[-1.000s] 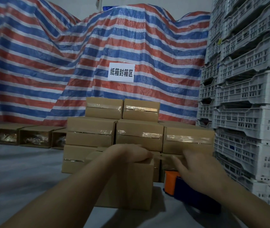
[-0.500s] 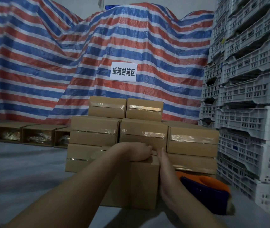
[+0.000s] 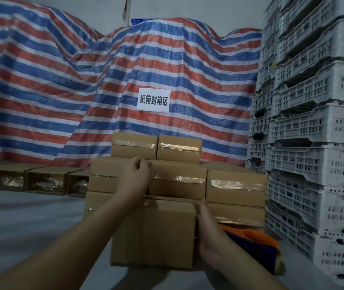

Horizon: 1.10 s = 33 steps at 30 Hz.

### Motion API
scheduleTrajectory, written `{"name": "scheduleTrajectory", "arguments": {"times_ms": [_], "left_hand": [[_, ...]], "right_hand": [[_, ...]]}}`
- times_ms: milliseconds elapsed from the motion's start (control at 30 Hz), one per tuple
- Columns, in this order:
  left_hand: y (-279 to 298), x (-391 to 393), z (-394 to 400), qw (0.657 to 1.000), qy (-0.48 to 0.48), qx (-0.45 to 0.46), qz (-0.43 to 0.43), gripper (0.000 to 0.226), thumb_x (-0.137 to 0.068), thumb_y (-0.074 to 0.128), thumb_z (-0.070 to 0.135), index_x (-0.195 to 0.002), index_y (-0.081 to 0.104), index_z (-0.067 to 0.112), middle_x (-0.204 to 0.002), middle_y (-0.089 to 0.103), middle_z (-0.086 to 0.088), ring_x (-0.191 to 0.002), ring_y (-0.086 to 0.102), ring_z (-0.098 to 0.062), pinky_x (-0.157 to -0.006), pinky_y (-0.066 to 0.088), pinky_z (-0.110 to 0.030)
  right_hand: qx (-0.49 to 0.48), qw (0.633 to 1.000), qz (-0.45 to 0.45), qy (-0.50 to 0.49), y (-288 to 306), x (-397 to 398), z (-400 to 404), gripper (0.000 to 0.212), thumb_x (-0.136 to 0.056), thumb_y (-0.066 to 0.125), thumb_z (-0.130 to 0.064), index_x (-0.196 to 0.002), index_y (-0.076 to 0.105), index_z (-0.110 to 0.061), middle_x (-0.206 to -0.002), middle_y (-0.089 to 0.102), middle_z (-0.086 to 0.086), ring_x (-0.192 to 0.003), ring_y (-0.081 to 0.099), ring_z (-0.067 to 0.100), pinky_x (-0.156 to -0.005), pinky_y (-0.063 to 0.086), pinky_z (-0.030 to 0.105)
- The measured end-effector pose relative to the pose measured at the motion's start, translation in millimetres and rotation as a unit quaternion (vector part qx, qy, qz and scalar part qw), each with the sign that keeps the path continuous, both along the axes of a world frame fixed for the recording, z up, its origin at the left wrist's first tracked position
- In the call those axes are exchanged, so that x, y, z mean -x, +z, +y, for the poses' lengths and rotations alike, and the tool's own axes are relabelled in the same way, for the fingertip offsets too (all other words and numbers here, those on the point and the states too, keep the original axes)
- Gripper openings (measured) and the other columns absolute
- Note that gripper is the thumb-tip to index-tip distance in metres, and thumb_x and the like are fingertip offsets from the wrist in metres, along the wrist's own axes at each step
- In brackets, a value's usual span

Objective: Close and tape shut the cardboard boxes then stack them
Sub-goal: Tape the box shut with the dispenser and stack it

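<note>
A closed brown cardboard box (image 3: 156, 233) stands on the grey surface right in front of me. My right hand (image 3: 206, 229) lies flat against its right side, fingers straight and pointing away from me. My left hand (image 3: 137, 171) hovers above the box's far top edge, in front of the stack. Its fingers are curled and I see nothing in them. Behind the box rises a stack of taped boxes (image 3: 236, 185) in three tiers. An orange and blue tape dispenser (image 3: 257, 250) lies on the surface to the right of my right wrist.
Several open boxes (image 3: 45, 181) lie on their sides at the back left. Tall stacks of white plastic crates (image 3: 317, 164) wall off the right side. A red, white and blue striped tarp (image 3: 62, 91) with a white sign (image 3: 154, 100) hangs behind.
My right hand left the tape dispenser and came to the box's right side. My left hand lifted off the box top and rose in front of the stack.
</note>
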State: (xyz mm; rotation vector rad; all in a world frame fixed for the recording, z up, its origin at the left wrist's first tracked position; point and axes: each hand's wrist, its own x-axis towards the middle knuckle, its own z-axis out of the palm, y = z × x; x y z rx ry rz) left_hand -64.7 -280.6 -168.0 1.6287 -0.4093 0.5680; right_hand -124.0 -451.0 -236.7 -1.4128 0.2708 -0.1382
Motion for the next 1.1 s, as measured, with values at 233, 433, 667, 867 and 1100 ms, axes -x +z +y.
{"name": "scheduleTrajectory", "arguments": {"times_ms": [233,433,667,867,1100], "left_hand": [[-51.3,-5.7,48.0,0.99,-0.032,-0.005,0.138,0.029,-0.098,0.042,0.052,-0.117,0.051,0.032,-0.113,0.056,0.004,-0.104,0.055,-0.017,-0.088,0.045,-0.036],[-82.3,9.4,45.8,0.977,-0.087,-0.006,0.195,0.083,-0.069,0.037,0.078,-0.141,0.043,0.036,-0.147,0.044,-0.004,-0.132,0.042,-0.026,-0.11,0.03,-0.048],[-66.8,17.6,50.7,0.966,-0.045,-0.027,0.254,0.103,-0.061,0.047,0.081,-0.139,0.047,0.014,-0.141,0.049,-0.017,-0.128,0.048,-0.034,-0.11,0.037,-0.05],[-48.8,33.1,48.0,0.971,-0.089,-0.072,0.208,0.07,-0.066,0.051,0.078,-0.119,0.054,0.032,-0.113,0.057,0.006,-0.11,0.056,-0.017,-0.094,0.044,-0.036],[30.7,54.2,9.2,0.99,-0.117,-0.06,0.04,0.034,-0.07,0.056,0.07,-0.086,0.055,0.04,-0.09,0.057,0.021,-0.08,0.054,0.003,-0.059,0.037,-0.018]], "right_hand": [[0.161,0.982,-0.065,-0.069,-3.3,4.0,14.8,0.077,-0.092,0.02,-0.073,-0.158,0.02,-0.033,-0.164,0.026,0.002,-0.15,0.026,0.027,-0.122,0.02,0.051],[0.177,0.978,-0.1,-0.038,-21.2,15.6,25.4,0.084,-0.079,0.031,-0.076,-0.157,0.017,-0.045,-0.161,0.029,-0.003,-0.147,0.03,0.024,-0.119,0.028,0.044],[0.187,0.98,-0.055,-0.037,4.4,22.3,18.2,0.068,-0.094,0.041,-0.069,-0.145,0.048,-0.025,-0.136,0.055,0.004,-0.109,0.049,0.017,-0.093,0.037,0.033],[0.197,0.975,-0.097,-0.031,18.7,35.4,4.4,0.028,-0.09,0.06,-0.058,-0.103,0.058,-0.033,-0.099,0.061,-0.015,-0.088,0.057,0.004,-0.066,0.043,0.021],[0.199,0.943,-0.258,-0.066,63.0,51.1,-51.1,0.081,-0.07,0.081,-0.049,-0.143,0.048,-0.039,-0.123,0.064,-0.011,-0.102,0.066,0.009,-0.072,0.056,0.025]]}}
